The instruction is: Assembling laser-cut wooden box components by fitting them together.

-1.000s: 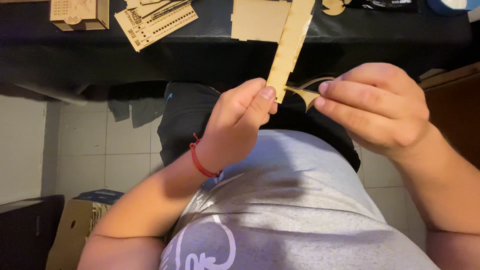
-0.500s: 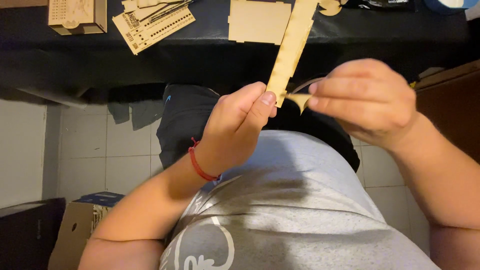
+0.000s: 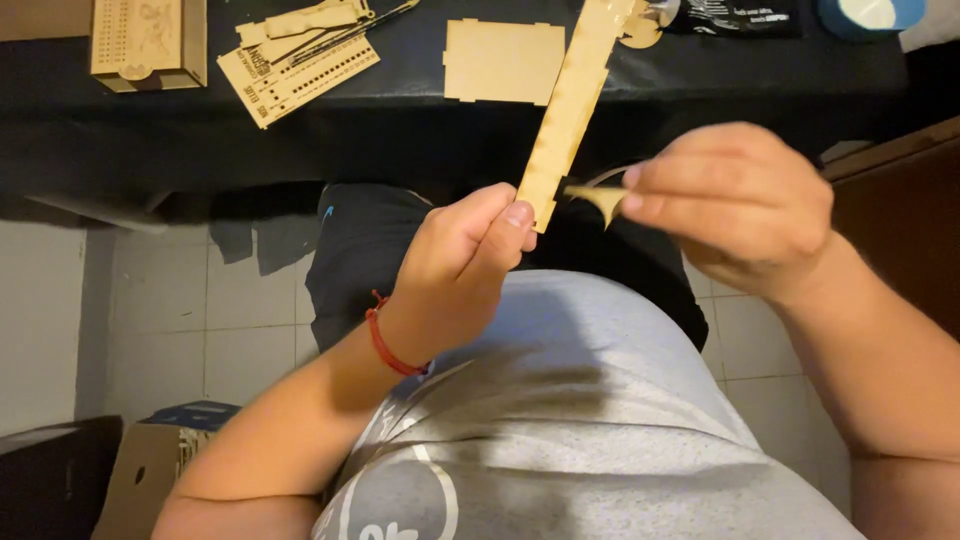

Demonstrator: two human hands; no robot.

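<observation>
At the far left of the black counter (image 3: pixel 150 130) stands a small box of pale laser-cut wood (image 3: pixel 148 42), and just beside it to the right lies a flat pale wooden sheet with engraved rows and cut-out parts (image 3: pixel 300 65); further along, near the counter's front edge, rests a plain rectangular wooden panel with small tabs (image 3: pixel 503 60); the left hand (image 3: pixel 460 270), a red cord bracelet (image 3: pixel 385 345) on its wrist, is closed in a pinch, thumb and curled fingers gripping the lower end of a long narrow pale wooden strip with a notched edge (image 3: pixel 572 100), which slants up and to the right, held in the air above the lap and in front of the counter's front edge, its top end crossing over the counter; just right of the strip's lower end the right hand (image 3: pixel 735 210) is pressed together at the fingertips around a small curved pale wooden piece (image 3: pixel 597 198), whose pointed tip stands near the strip's notched edge but apart from it, as far as the view shows; to do this well, it seems wise to keep the strip steady with a firm low grip, line the small piece's tip squarely with one notch, and press gently so the thin wood does not snap; at the far right corner of the counter sit a dark printed packet (image 3: pixel 740 15) and a blue roll of tape (image 3: pixel 868 14).
</observation>
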